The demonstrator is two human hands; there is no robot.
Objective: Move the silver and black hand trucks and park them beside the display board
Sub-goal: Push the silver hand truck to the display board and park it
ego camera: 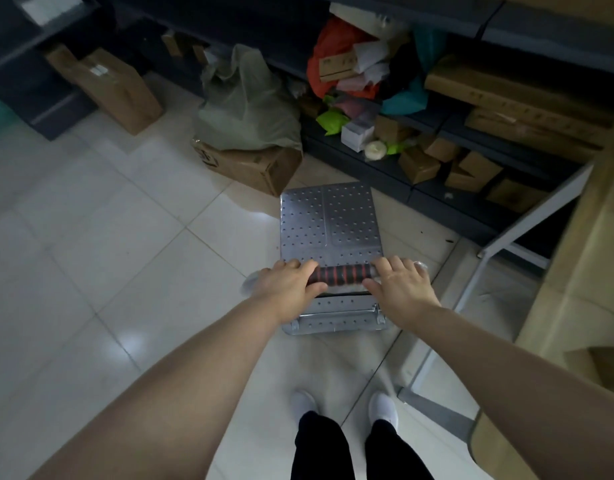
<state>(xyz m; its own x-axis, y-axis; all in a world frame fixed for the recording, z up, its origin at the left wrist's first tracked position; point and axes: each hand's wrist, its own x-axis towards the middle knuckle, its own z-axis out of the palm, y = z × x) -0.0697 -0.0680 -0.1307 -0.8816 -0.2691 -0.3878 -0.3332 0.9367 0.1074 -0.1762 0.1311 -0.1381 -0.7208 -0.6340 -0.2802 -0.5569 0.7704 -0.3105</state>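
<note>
The silver hand truck (329,223) stands on the tiled floor in front of me, its perforated metal deck pointing away. Its handle bar (340,273) has a black grip with red rings. My left hand (286,282) is closed over the left end of that bar and my right hand (400,284) over the right end. No black hand truck and no display board are in view.
A cardboard box (253,168) with a pale plastic bag (246,102) on it sits just ahead-left of the deck. Dark low shelving (437,181) full of small boxes and coloured bags runs ahead and right. A grey metal frame (506,244) and stacked cartons (582,271) stand at right.
</note>
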